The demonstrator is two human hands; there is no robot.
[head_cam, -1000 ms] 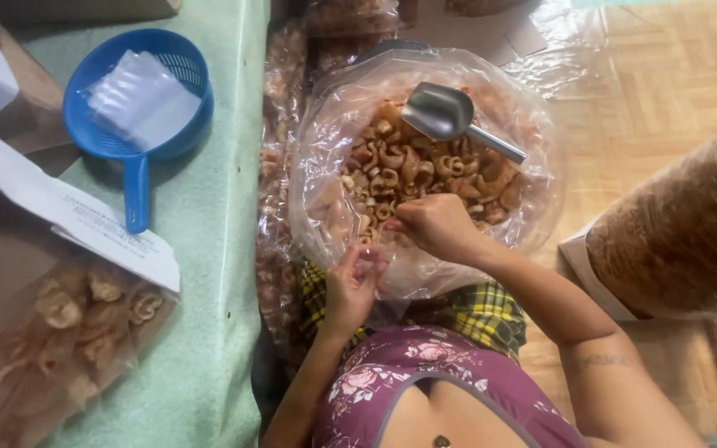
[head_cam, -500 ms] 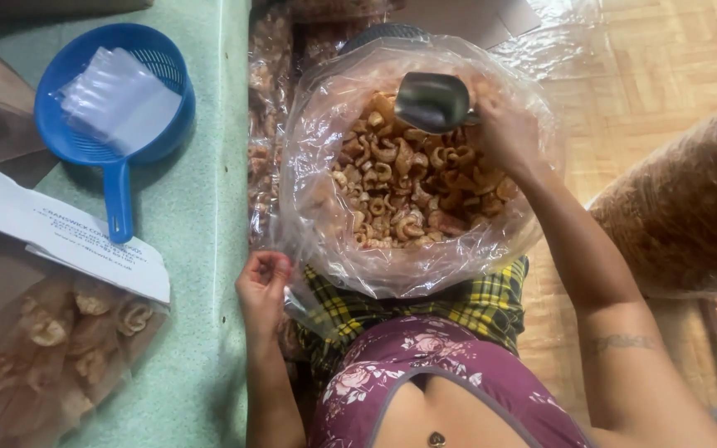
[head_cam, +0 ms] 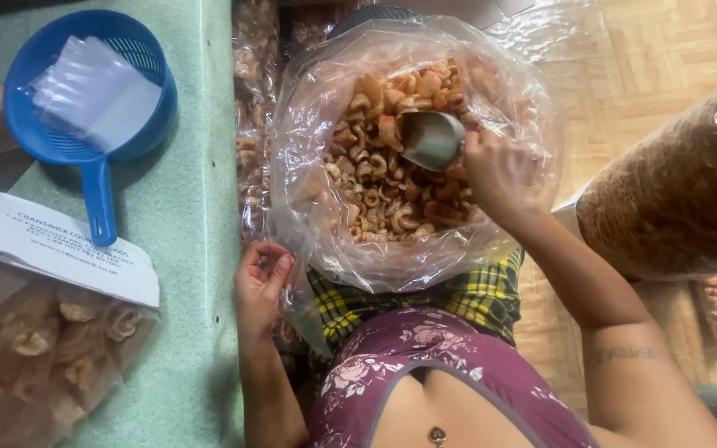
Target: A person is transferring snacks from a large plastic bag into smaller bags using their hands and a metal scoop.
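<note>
Over the big clear bag of curled fried snacks, the right hand grips a metal scoop, digging in: scooping seems underway. Left of the bag, the left hand pinches thin clear plastic, which likely needs opening next.

the scene is lit brightly by soft daylight from about two o'clock, where the wooden floor is washed out. glare is thrown off the clear plastic bag. shadows are kept faint. the bagged snacks at eight o'clock are slightly blurred, and edges are mildly stretched.
</note>
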